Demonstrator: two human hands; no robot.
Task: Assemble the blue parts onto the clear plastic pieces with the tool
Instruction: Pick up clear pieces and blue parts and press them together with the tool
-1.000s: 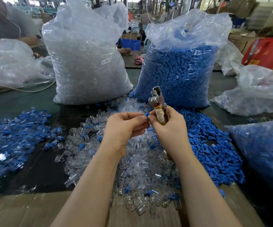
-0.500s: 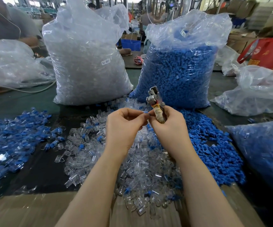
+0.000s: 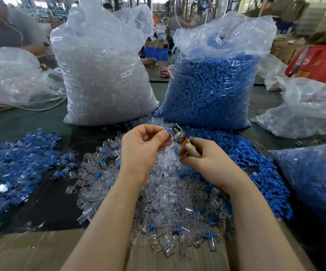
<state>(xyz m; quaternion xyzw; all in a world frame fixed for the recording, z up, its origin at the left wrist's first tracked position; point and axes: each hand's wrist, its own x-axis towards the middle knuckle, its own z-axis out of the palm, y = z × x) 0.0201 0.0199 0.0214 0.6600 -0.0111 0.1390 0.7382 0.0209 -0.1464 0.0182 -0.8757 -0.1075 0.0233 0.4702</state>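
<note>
My left hand (image 3: 143, 148) pinches a small blue part (image 3: 168, 130) between thumb and fingers, held up over the table. My right hand (image 3: 207, 157) grips the taped handle of a metal tool (image 3: 179, 134), whose head tilts left and touches the blue part. Whether a clear piece is also in the left fingers cannot be told. Beneath both hands lies a heap of loose clear plastic pieces (image 3: 166, 194). Loose blue parts (image 3: 256, 165) spread to the right of it.
A tall bag of clear pieces (image 3: 103, 75) and a tall bag of blue parts (image 3: 211, 85) stand behind. Assembled blue-and-clear pieces (image 3: 11, 169) lie at left. Another blue-filled bag (image 3: 314, 180) lies at right. Cardboard (image 3: 31, 251) covers the near edge. A person sits at far left.
The tool has tipped from upright to leaning left, its head now meeting the blue part. My left hand has turned and lifted the part toward it; my right hand has shifted right.
</note>
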